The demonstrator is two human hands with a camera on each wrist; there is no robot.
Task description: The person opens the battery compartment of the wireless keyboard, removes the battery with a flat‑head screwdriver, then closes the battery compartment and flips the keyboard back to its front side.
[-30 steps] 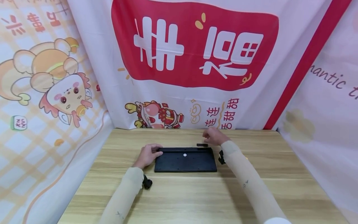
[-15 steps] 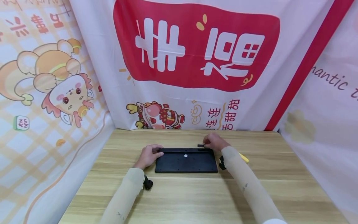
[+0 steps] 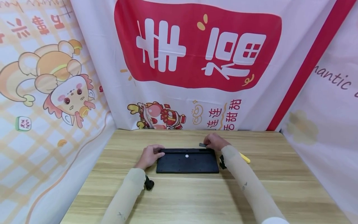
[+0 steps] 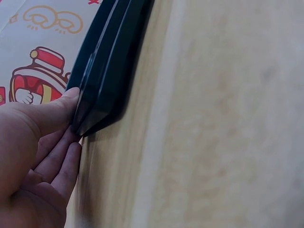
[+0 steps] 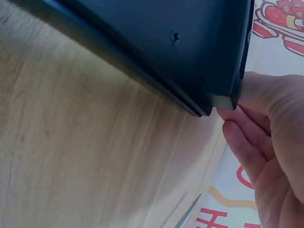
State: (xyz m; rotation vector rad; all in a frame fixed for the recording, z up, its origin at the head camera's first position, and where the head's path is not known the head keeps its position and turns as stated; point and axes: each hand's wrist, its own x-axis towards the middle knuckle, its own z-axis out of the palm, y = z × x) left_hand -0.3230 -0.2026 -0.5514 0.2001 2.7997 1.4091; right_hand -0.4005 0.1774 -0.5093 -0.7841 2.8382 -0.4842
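Observation:
A black keyboard lies face down on the wooden table, its underside showing screws and a small white round sticker. My left hand pinches its far left corner, thumb on top and fingers below in the left wrist view. At the far right corner, my right hand pinches a small flat black cover just beyond the keyboard's back edge. A darker slot shows in the keyboard near it. The keyboard's raised edge hides the cover in the right wrist view.
A yellow-handled tool lies right of the keyboard, partly behind my right forearm; its thin metal tip shows in the right wrist view. Printed cloth hangings stand behind the table and along both sides.
My right hand has come down and toward the keyboard, and has taken hold of the small cover, which is now tilted. My left hand stays at its corner.

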